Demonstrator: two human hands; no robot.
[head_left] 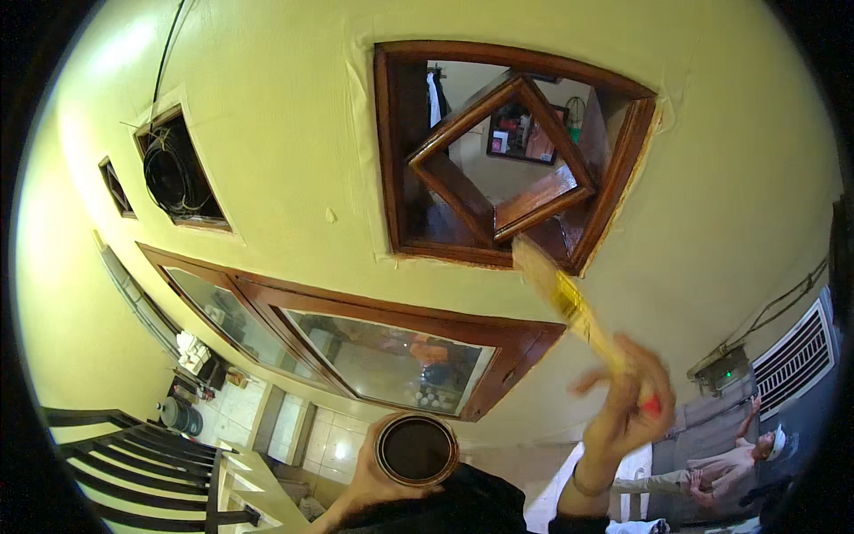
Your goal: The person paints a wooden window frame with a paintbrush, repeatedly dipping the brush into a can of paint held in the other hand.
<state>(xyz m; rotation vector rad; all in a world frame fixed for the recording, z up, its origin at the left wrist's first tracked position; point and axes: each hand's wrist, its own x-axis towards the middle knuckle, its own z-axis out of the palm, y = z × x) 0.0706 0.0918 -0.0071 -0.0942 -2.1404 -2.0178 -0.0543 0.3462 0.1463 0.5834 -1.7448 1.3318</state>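
My left hand [366,481] is wrapped round an open can [416,450] at the bottom middle, and dark brown liquid fills its inside. Raised at the right, my right hand [627,400] grips a paintbrush [583,320] by its yellow handle. Its pale bristles point up and left, just at the lower edge of a brown wooden frame [525,258] set in the wall. Within that frame sits a tilted wooden square [427,182] with an open middle. The brush is slightly blurred; whether its bristles touch the wood, I cannot tell.
Yellow-green wall [294,178] surrounds the frame. Below it are brown-framed windows [391,356]. A coil of black cable [173,173] fills a smaller opening on the left. Dark railing [142,463] stands lower left. At the right, another person [725,463] is near a white vent grille [794,351].
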